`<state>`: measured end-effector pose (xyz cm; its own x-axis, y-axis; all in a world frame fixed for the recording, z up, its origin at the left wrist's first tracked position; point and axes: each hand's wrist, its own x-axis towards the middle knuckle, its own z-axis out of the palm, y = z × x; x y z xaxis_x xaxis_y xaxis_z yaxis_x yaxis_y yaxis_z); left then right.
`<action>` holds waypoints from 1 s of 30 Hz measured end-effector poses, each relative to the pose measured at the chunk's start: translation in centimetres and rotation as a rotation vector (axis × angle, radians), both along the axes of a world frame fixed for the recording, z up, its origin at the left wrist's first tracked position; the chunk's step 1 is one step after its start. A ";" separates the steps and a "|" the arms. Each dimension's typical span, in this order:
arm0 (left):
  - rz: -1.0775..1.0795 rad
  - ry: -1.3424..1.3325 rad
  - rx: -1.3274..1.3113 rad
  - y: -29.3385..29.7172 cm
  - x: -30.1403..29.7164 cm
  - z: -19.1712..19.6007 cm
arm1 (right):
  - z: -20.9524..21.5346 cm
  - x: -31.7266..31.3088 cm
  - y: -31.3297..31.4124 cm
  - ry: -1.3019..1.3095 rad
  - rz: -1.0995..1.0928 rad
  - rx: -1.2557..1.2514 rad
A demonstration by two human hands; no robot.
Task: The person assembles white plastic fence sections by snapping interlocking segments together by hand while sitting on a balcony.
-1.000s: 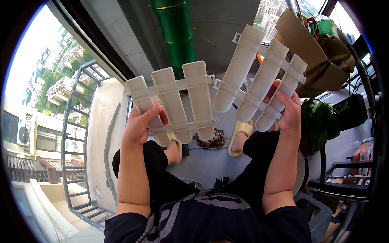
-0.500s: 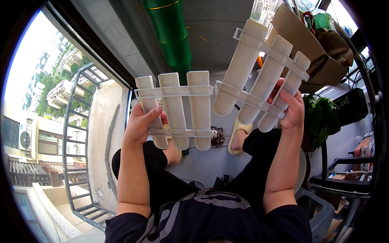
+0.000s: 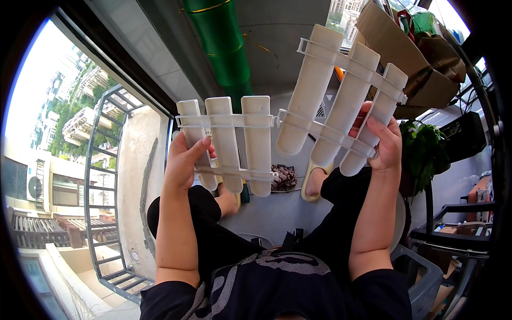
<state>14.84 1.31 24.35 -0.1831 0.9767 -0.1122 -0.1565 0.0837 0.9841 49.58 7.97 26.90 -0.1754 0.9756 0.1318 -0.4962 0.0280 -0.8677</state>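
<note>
While the left hand (image 3: 180, 162) pinches one white slatted panel (image 3: 226, 144), the right hand (image 3: 386, 145) clasps its tilted twin (image 3: 346, 106): lining-up, seemingly, and levelling calls for turning the latter.

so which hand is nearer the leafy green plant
Right. The right hand, holding a white slatted section, is just left of the plant in view; the left hand, holding another section, is much farther left.
</note>
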 end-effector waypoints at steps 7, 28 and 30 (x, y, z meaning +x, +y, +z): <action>0.132 0.118 0.031 0.4 -0.7 -0.5 | 0.4 0.9 -0.2 -0.058 -0.020 -0.031; -0.051 -0.517 -0.045 1.6 3.4 -1.2 | -1.9 -6.7 -1.8 -0.171 0.324 -0.225; -0.053 -0.508 -0.031 1.4 3.5 -1.1 | -1.9 -6.7 -1.9 -0.173 0.352 -0.218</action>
